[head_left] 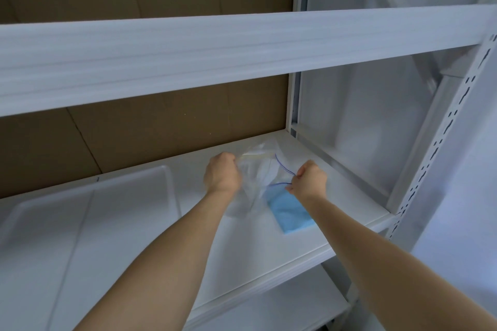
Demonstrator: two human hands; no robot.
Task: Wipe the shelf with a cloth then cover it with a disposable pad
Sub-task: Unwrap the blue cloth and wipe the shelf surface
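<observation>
Clear plastic zip bag (255, 177) pulled apart over white metal shelf (269, 239) | left hand (222, 174), right hand (309, 179): each grip closed on bag | folded blue pad (289, 213) on shelf beneath | step: likely unpacking | next: lay it flat.

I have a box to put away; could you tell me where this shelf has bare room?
Bare patches: the front strip of the shelf between the white tray and blue pad, and the back right corner. Crowded mid-shelf, where both hands hold a clear bag.
</observation>
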